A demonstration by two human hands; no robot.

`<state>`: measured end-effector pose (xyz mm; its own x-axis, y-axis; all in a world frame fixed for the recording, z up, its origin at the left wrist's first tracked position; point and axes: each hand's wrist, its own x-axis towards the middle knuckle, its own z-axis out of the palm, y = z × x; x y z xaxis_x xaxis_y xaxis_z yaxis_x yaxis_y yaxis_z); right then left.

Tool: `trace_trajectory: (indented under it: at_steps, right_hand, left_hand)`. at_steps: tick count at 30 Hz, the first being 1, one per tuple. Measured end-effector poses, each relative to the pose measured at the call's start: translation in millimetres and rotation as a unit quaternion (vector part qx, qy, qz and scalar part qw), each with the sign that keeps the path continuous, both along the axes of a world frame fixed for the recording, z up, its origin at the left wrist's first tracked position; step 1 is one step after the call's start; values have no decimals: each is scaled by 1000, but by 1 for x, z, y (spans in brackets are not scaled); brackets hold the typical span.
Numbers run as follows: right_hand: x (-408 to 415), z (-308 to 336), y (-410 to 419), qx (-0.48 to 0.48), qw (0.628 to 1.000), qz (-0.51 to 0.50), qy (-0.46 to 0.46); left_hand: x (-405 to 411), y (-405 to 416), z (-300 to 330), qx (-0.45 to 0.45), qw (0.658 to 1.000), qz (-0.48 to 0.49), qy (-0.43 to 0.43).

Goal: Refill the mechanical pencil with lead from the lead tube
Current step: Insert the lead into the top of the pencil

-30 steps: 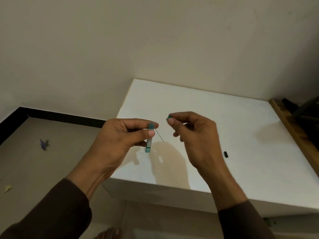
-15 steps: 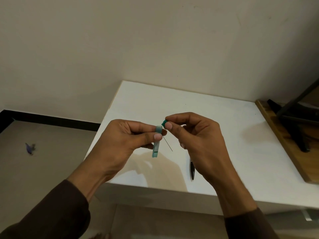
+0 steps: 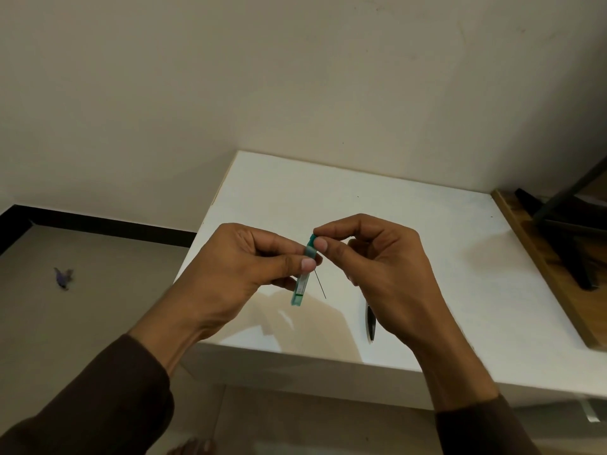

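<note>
My left hand pinches a slim teal lead tube, held nearly upright above the white table. A thin dark lead hangs down beside the tube, apparently held with it. My right hand grips the small green cap between thumb and forefinger, right at the tube's top end. A dark mechanical pencil lies on the table below my right hand, partly hidden by it.
A wooden board with a black stand on it adjoins the table's right side. The beige wall rises behind. The floor on the left holds a small purple scrap. The table's front edge runs under my wrists.
My right hand has brought the green cap from a gap to the right onto the tube's top. The view has shifted, and the pencil now shows on the table.
</note>
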<state>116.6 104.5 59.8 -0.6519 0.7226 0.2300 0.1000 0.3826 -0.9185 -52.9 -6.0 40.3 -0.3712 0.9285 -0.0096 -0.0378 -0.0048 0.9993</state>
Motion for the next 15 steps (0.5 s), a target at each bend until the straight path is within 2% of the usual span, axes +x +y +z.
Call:
trace_trajectory:
  at_steps: [9, 15]
  right_hand:
    - [5, 1, 4, 54, 998, 13, -39]
    - [7, 2, 5, 43, 998, 17, -38]
  left_hand:
    - [1, 0, 0, -16, 999, -2, 44]
    - [0, 0, 0, -18, 999, -13, 44]
